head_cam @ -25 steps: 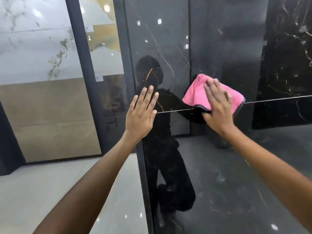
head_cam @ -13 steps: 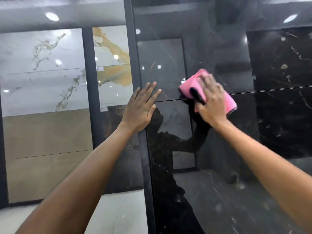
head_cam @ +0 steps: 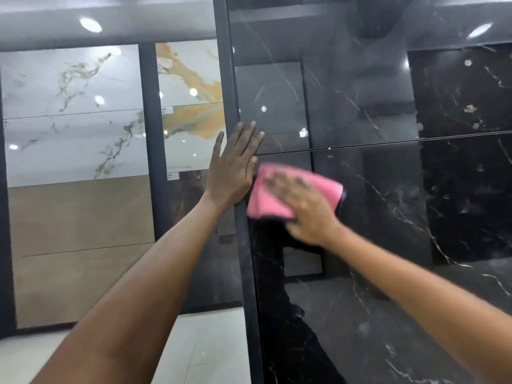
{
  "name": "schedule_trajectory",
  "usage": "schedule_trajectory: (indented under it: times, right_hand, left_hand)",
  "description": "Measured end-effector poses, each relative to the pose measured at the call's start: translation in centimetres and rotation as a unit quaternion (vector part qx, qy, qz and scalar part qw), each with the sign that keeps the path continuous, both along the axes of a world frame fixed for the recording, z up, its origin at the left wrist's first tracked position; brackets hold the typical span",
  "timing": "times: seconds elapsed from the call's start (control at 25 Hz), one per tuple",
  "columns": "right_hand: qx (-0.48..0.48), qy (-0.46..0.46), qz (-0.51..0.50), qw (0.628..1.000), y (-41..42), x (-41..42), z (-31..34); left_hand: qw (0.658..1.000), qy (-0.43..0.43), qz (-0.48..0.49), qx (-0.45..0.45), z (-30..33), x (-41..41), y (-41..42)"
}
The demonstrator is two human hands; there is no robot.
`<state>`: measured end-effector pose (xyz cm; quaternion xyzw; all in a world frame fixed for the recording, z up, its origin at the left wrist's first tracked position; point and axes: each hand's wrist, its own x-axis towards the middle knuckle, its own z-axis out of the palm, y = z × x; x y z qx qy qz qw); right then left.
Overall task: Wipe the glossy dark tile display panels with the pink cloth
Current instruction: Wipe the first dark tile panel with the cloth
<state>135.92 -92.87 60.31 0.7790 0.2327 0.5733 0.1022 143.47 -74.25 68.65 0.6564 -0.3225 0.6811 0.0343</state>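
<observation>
A glossy black marble-look tile panel fills the right half of the view, split by a thin horizontal joint. My right hand lies flat with straight fingers on a folded pink cloth, pressing it against the lower tile just below the joint, close to the panel's left edge. My left hand rests flat, fingers spread, on the panel's dark metal frame and the tile's left edge, right beside the cloth. The right hand is blurred with motion.
Behind the frame to the left stand other display panels: white marble-look tiles, a beige tile and an orange-veined tile. A pale glossy floor shows below. Ceiling lights reflect in the tiles.
My right hand slid the pink cloth left and down, from on the joint to below it, ending next to my left hand. The left hand stayed on the frame.
</observation>
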Motion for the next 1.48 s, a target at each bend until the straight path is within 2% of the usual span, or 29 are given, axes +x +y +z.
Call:
schedule_trajectory:
  times: [0.04, 0.12, 0.16, 0.2, 0.24, 0.28, 0.32, 0.36, 0.4, 0.44, 0.48, 0.56, 0.6, 0.64, 0.68, 0.76, 0.8, 0.84, 0.88, 0.96, 1.0, 1.04, 1.08, 1.12, 1.2, 1.28, 1.32, 1.4, 1.48]
  right_hand:
    - [-0.114, 0.028, -0.01, 0.993, 0.7, -0.2, -5.2]
    - [-0.333, 0.119, -0.047, 0.934, 0.2, -2.4, -11.9]
    - [-0.407, 0.128, -0.038, 0.904, -1.2, -2.3, -11.7]
    - [-0.41, 0.103, -0.034, 0.906, -1.8, -1.8, -9.5]
    - [-0.333, 0.084, -0.031, 0.939, -1.7, -1.2, -6.3]
    - [-0.193, 0.066, -0.028, 0.979, -1.0, -0.9, -2.5]
    - [-0.053, 0.06, -0.017, 0.997, 0.0, -1.0, 0.5]
    - [0.015, 0.054, -0.019, 0.998, 1.1, -1.0, 1.6]
    - [0.014, 0.035, -0.02, 0.999, 2.0, -0.5, 0.5]
    - [-0.056, 0.04, -0.029, 0.997, 2.7, -0.2, -2.6]
    - [-0.184, 0.061, -0.041, 0.98, 3.0, 0.0, -7.1]
    - [-0.431, 0.141, -0.077, 0.888, 3.0, -2.5, -13.4]
    - [-0.503, 0.142, -0.073, 0.849, 2.0, -2.5, -13.5]
    - [-0.523, 0.109, -0.05, 0.844, 1.5, -1.8, -11.8]
    - [-0.467, 0.074, -0.03, 0.881, 1.7, -0.7, -9.3]
    - [-0.185, 0.043, -0.028, 0.981, 2.8, 0.6, -4.4]
    - [-0.075, 0.037, -0.032, 0.996, 3.5, 0.6, -3.8]
    - [-0.053, 0.037, -0.033, 0.997, 3.9, 0.7, -5.2]
    - [-0.104, 0.046, -0.042, 0.993, 4.0, 0.6, -8.3]
    - [-0.3, 0.123, -0.066, 0.944, 3.8, -0.8, -16.1]
    - [-0.366, 0.146, -0.058, 0.917, 3.1, -1.9, -18.6]
    - [-0.394, 0.141, -0.03, 0.908, 1.9, -2.4, -19.6]
    - [-0.384, 0.115, -0.004, 0.916, 0.6, -2.6, -19.0]
    - [-0.322, 0.086, 0.002, 0.943, -0.6, -2.6, -17.1]
    - [-0.059, 0.011, 0.011, 0.998, -3.4, -2.5, -10.4]
    - [0.193, -0.041, -0.005, 0.98, -6.7, -2.8, -1.8]
    - [0.271, -0.053, -0.013, 0.961, -7.4, -2.9, 1.4]
    - [0.297, -0.071, -0.034, 0.952, -6.8, -2.3, 2.6]
    - [0.192, -0.049, -0.05, 0.979, -6.1, -1.6, -3.4]
  left_hand:
    - [1.0, 0.004, 0.003, 0.003, -0.1, -0.1, 0.1]
    - [1.0, 0.011, 0.01, 0.009, 0.0, -0.2, 0.0]
    - [1.0, 0.014, 0.012, 0.009, 0.0, -0.3, 0.0]
    - [1.0, 0.014, 0.012, 0.006, -0.1, -0.3, -0.1]
    - [1.0, 0.012, 0.01, 0.002, -0.1, -0.3, -0.1]
    - [1.0, 0.009, 0.006, 0.0, -0.1, -0.2, -0.2]
    - [1.0, 0.006, 0.003, 0.001, -0.1, -0.1, -0.1]
    - [1.0, 0.005, 0.0, 0.007, -0.1, 0.0, 0.0]
    - [1.0, 0.007, -0.002, 0.012, -0.1, 0.0, 0.1]
    - [1.0, 0.012, -0.002, 0.014, -0.1, 0.0, 0.2]
    - [1.0, 0.018, 0.0, 0.013, -0.1, -0.1, 0.3]
    - [1.0, 0.023, 0.01, 0.009, -0.3, -0.3, 0.1]
    - [1.0, 0.023, 0.013, 0.007, -0.4, -0.4, 0.0]
    - [1.0, 0.023, 0.015, 0.003, -0.3, -0.4, 0.0]
    - [1.0, 0.024, 0.015, 0.0, -0.2, -0.4, 0.0]
    - [1.0, 0.019, 0.016, -0.004, -0.2, -0.2, 0.0]
    - [1.0, 0.015, 0.018, -0.004, -0.4, -0.2, 0.0]
    - [1.0, 0.014, 0.023, -0.001, -0.5, -0.2, 0.0]
    - [0.999, 0.018, 0.03, 0.0, -0.5, -0.3, 0.0]
    - [0.998, 0.021, 0.051, -0.003, -0.4, -0.7, 0.2]
    - [0.998, 0.018, 0.066, -0.006, -0.5, -1.1, 0.2]
    - [0.997, 0.017, 0.073, -0.01, -1.0, -1.6, 0.1]
    - [0.998, 0.02, 0.064, -0.011, -2.1, -2.1, -0.4]
    - [0.999, 0.027, 0.039, -0.005, -3.9, -2.6, -1.2]
    - [0.999, 0.041, -0.007, 0.014, -8.5, -3.6, -3.2]
    - [0.996, 0.083, -0.025, -0.001, -11.5, -3.5, -4.3]
    - [0.996, 0.09, -0.017, -0.015, -12.2, -3.0, -4.5]
    - [0.996, 0.084, 0.01, -0.025, -12.4, -2.0, -4.6]
    - [0.997, 0.076, 0.021, -0.021, -12.4, -1.8, -4.7]
